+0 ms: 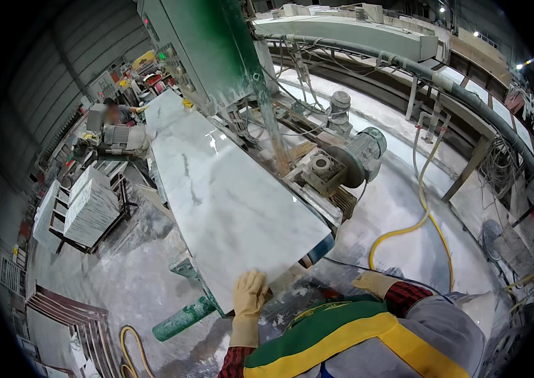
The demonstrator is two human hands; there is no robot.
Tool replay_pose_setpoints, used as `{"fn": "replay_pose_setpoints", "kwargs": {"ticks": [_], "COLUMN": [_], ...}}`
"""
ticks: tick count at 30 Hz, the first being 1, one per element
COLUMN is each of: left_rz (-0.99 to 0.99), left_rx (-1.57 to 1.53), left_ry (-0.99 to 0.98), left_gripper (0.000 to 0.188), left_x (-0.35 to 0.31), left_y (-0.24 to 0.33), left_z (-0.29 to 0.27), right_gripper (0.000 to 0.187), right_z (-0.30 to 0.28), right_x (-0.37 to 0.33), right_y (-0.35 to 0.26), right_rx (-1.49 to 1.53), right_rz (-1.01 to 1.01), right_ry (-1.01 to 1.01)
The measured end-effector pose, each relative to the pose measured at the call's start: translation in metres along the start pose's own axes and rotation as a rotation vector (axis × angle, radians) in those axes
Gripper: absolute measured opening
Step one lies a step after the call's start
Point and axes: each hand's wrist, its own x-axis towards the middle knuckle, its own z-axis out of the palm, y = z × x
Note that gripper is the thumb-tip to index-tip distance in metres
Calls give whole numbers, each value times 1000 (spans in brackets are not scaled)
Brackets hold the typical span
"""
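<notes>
White slab (229, 201), gloved L hand (250, 293) at nr edge, R hand (375, 283) apart

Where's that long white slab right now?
In the head view, the long white slab lies around the middle, its near edge at the gloved left hand, with a round grey motor off its right side.

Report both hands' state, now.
Left hand: gloved, at the near end of the pale slab; grip unclear.
Right hand: gloved, away from the slab; open or closed, cannot tell.
</notes>
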Motion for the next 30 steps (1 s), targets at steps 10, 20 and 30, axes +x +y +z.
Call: {"fn": "replay_pose_setpoints", "kwargs": {"ticks": [10, 20, 30], "left_rz": [-47, -546, -1424], "left_rx": [-60, 356, 858], "left_ry": [5, 347, 211], "left_gripper": [32, 32, 37], "left_x": [-9, -203, -394], "left_y": [6, 42, 421], "left_z": [-2, -50, -114], "right_gripper": [61, 70, 57], "right_z": [-2, -48, 31], "right_x": [-61, 12, 36], "right_y": [-13, -15, -55], "right_rx": [-147, -346, -569], "right_rz": [32, -389, -238], "right_ry": [13, -270, -496]}}
